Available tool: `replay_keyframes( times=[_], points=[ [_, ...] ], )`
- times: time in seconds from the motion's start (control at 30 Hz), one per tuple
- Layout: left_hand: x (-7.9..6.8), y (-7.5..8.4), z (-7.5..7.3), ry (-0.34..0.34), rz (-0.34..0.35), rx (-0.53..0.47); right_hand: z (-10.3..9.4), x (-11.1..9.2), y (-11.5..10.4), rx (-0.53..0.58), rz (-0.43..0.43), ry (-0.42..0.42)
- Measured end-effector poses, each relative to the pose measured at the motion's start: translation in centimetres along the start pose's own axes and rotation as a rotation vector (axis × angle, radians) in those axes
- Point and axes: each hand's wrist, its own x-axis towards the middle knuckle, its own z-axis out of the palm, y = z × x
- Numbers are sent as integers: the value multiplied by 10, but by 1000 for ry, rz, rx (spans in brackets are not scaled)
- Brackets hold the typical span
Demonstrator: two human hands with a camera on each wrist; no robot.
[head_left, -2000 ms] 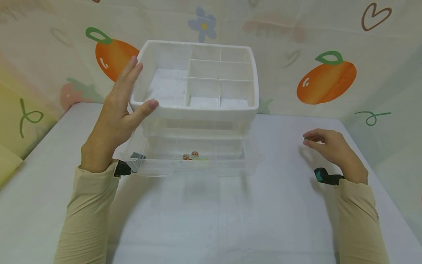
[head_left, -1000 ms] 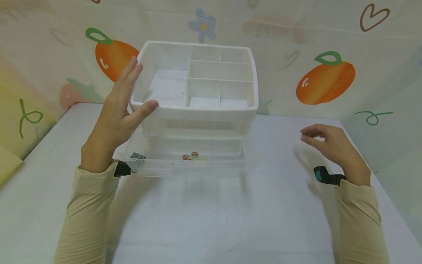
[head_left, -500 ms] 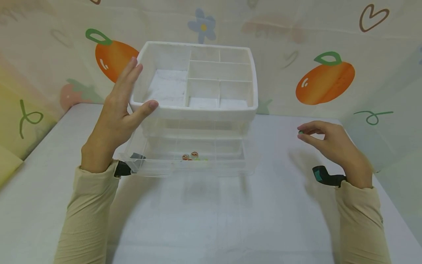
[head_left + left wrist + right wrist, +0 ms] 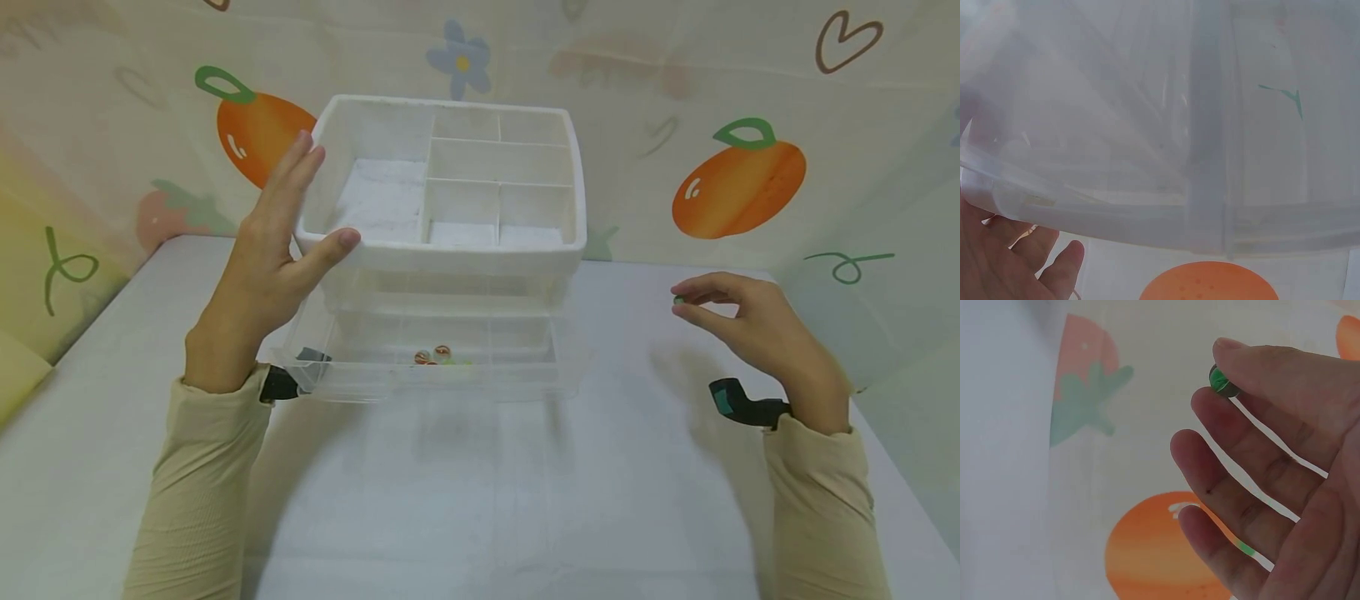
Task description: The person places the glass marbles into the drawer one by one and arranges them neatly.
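Note:
My left hand (image 4: 258, 275) rests against the left side of a white storage box (image 4: 457, 258), fingers straight along the edge and thumb over the front rim. Below the box's divided top tray, a clear plastic drawer (image 4: 352, 383) is pulled out. Inside it lie several marbles (image 4: 443, 351), some orange-red and some yellowish. Off to the right of the box, above the table, my right hand (image 4: 765, 333) pinches a green marble (image 4: 678, 300) between thumb and index finger. In the right wrist view the marble (image 4: 1222, 381) shows at the fingertips, with the other fingers apart.
A white cloth covers the table (image 4: 465, 508). Behind it hangs a printed curtain (image 4: 630, 108) with orange fruits and flowers. A dark wrist camera (image 4: 742, 404) sits at my right wrist. The left one is partly seen through the clear drawer.
My right hand has shifted slightly left and lifted a little, still pinching the green marble. The left hand, box and drawer have stayed in place.

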Motion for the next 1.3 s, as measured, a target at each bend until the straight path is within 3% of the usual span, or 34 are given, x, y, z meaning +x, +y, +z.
replay_keyframes(
  times=[0.5,1.3],
  points=[
    [0,-1,0,-1,7,-4,-3,-7,-27,-15,-25,31],
    [2,0,-1,-9,-17,-11,-1,-17,-61,-60,-390,211]
  ],
)
